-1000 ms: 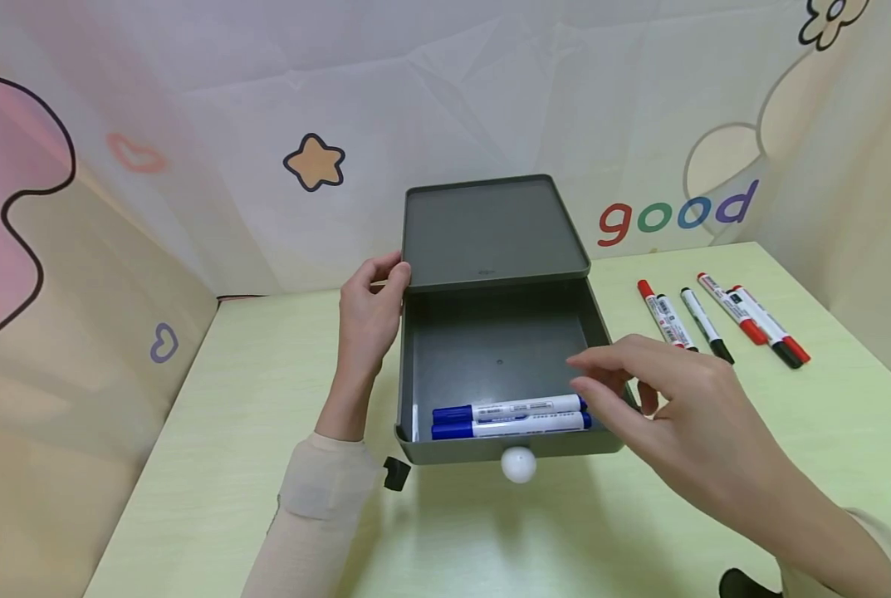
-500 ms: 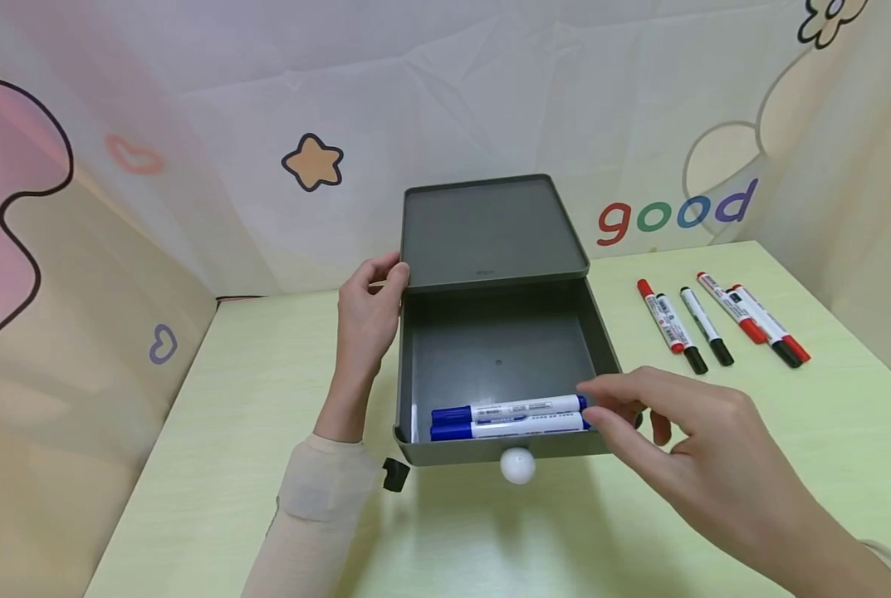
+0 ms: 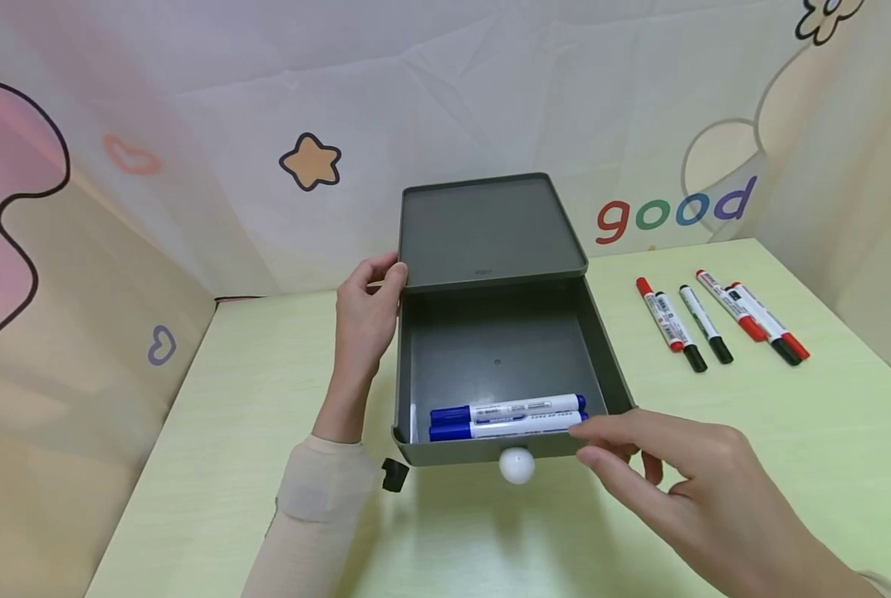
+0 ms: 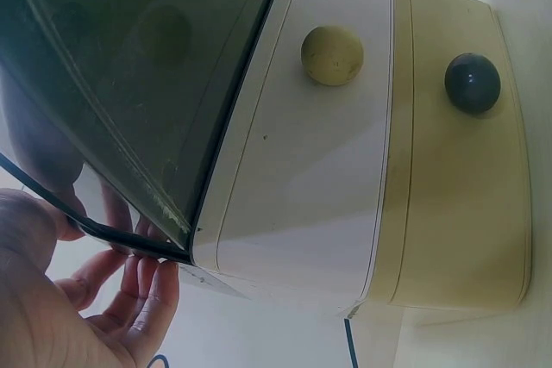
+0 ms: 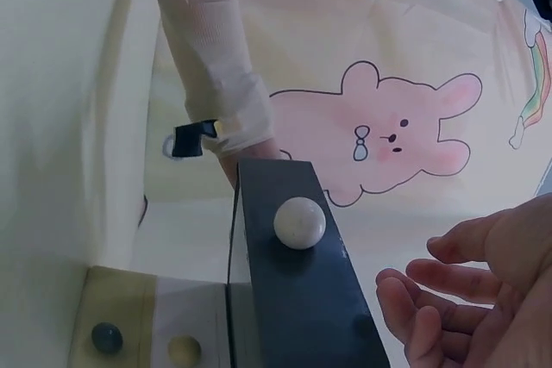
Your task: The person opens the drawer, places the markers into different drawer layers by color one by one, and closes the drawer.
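A small drawer unit with a dark grey top (image 3: 490, 228) stands on the table, its grey top drawer (image 3: 448, 453) pulled out. Two blue-capped white markers, a rear marker (image 3: 538, 406) and a front marker (image 3: 527, 425), lie side by side along the drawer's front wall. My left hand (image 3: 367, 309) grips the unit's left edge, thumb and fingers at the rim of its top. By the drawer's front right corner is my right hand (image 3: 687, 482), fingers loosely bent and holding nothing. A white knob (image 3: 517, 466) sits on the drawer front.
Several red and black markers (image 3: 702, 316) lie on the table (image 3: 266, 399) to the right. Below the grey drawer, the left wrist view shows a white drawer (image 4: 302, 152) and a yellow drawer (image 4: 457, 196), both closed. A printed curtain (image 3: 482, 100) hangs behind.
My right hand has moved down towards me, from over the drawer's right side to its front right corner. The blue markers and my left hand stay in place.
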Action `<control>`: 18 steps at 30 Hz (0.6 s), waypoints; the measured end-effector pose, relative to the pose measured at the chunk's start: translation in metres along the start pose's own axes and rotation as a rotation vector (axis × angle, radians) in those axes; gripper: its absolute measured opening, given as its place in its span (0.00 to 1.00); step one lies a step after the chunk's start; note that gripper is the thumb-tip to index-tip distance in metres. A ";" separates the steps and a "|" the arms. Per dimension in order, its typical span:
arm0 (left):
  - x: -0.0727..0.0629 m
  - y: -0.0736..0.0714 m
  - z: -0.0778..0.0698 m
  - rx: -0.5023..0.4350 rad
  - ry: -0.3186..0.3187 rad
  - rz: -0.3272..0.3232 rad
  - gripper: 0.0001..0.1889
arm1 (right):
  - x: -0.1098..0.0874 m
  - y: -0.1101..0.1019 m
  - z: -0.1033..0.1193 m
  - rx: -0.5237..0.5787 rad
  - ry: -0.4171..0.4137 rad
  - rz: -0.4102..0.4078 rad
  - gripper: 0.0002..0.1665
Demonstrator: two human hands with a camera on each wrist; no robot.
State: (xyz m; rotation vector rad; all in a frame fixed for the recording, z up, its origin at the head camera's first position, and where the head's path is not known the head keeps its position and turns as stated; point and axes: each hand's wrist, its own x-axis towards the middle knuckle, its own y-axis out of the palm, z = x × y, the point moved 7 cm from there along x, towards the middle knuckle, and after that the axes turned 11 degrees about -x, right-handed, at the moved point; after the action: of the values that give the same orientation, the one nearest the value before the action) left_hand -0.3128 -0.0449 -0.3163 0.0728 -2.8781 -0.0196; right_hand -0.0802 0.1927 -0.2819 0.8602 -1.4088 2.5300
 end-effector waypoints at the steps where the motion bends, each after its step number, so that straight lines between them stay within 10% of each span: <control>1: 0.000 0.000 0.000 0.000 0.001 0.000 0.19 | -0.001 0.001 0.001 0.012 -0.023 -0.005 0.24; 18: 0.001 0.000 0.000 -0.010 -0.005 0.002 0.19 | -0.011 0.040 0.000 0.153 -0.024 0.126 0.20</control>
State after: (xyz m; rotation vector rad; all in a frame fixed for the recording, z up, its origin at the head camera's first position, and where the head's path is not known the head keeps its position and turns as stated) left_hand -0.3137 -0.0454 -0.3163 0.0675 -2.8831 -0.0331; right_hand -0.0862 0.1724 -0.3174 0.8527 -1.3294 2.7613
